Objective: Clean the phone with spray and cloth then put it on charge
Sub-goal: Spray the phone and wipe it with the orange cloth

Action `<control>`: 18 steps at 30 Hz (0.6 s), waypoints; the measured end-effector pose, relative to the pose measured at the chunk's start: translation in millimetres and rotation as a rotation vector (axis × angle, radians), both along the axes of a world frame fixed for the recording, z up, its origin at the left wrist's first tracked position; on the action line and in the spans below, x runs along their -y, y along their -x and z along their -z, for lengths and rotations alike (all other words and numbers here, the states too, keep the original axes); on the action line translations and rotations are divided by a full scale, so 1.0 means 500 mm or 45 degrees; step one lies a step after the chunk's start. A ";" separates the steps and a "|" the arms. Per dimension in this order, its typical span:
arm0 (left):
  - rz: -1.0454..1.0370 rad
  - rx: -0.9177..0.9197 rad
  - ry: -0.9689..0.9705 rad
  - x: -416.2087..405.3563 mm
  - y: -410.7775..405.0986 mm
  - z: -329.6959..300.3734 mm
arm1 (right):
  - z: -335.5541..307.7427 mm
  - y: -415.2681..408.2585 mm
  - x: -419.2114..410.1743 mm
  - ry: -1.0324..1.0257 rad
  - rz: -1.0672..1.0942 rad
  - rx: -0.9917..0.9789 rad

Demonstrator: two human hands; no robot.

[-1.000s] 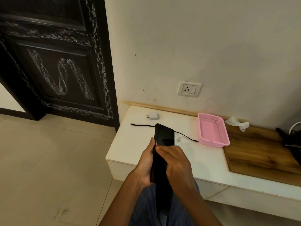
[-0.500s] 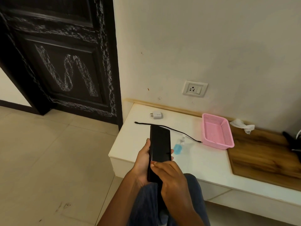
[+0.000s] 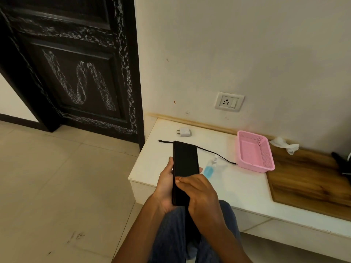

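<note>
I hold a black phone (image 3: 185,160) upright over my lap, its dark screen facing me. My left hand (image 3: 165,185) grips its left edge and back. My right hand (image 3: 201,196) lies over the lower part, fingers pressed on the screen. A small spray bottle (image 3: 209,168) of blue liquid lies on the white ledge (image 3: 155,162) just right of the phone. A crumpled white cloth (image 3: 284,146) rests at the back by the wall. A white charger plug (image 3: 183,132) and a black cable (image 3: 214,153) lie on the ledge below a wall socket (image 3: 229,101).
A pink plastic basket (image 3: 266,160) stands on the ledge beside a wooden board (image 3: 307,179). A dark object (image 3: 341,162) sits at the far right edge. A black door (image 3: 76,73) stands to the left, with tiled floor below it.
My right hand has slid down the phone's face toward its lower end. The phone has shifted left and the spray bottle behind it has come into sight.
</note>
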State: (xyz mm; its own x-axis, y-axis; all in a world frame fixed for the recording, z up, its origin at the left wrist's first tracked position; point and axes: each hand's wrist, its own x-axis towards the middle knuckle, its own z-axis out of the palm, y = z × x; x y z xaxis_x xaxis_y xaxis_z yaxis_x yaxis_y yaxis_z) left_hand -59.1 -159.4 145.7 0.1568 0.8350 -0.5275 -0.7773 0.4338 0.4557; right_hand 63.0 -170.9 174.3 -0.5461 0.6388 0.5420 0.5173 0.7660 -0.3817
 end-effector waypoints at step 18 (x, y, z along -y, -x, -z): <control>-0.100 0.072 -0.027 0.001 -0.001 -0.031 | 0.000 -0.006 0.007 -0.016 -0.034 -0.039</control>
